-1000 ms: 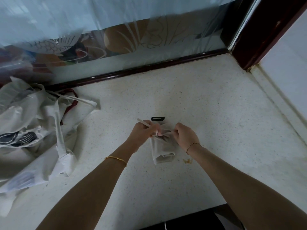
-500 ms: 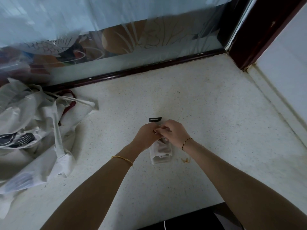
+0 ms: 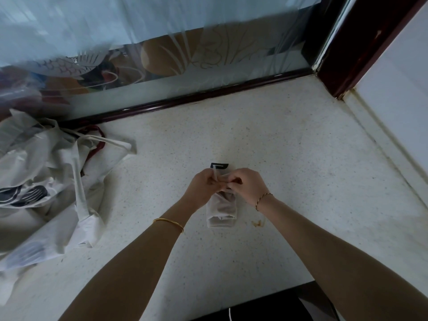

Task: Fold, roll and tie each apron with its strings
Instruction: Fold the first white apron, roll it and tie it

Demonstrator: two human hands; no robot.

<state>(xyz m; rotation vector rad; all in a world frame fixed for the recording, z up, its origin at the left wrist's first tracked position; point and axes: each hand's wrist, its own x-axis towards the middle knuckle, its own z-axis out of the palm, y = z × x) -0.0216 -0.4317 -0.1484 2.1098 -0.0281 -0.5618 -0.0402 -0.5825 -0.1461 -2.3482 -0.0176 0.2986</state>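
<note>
Aprons (image 3: 46, 181) lie in a loose, crumpled heap at the left edge of the worktop (image 3: 289, 147). They are pale cloth with a dark print on one fold, and a dark red strap (image 3: 98, 144) loops out near the back of the pile.

Right of the heap, toward the middle of the worktop, the left hand (image 3: 203, 187) has its fingers curled and pinches a thin pale string (image 3: 215, 174). A short length of it stands up between the fingertips. A gold bangle (image 3: 169, 224) sits on that wrist.

Under and between both hands lies the rolled apron (image 3: 221, 213), a tight pale bundle with its length pointing toward the person. Its near end shows the folded layers; its far end is hidden by the hands. Just beyond the hands a small black mark (image 3: 220, 165) shows, but I cannot tell whether it is on the cloth or on the worktop.

The right hand (image 3: 249, 187), touching the left, is curled as well and pinches the string at the top of the roll. A thin bracelet (image 3: 262, 200) circles its wrist. A small brownish stain (image 3: 258, 224) marks the worktop just right of the roll's near end.

Along the back edge runs a frosted glass panel (image 3: 208, 72) in a dark frame (image 3: 361, 38), and a white wall (image 3: 398, 84) borders the right edge.
</note>
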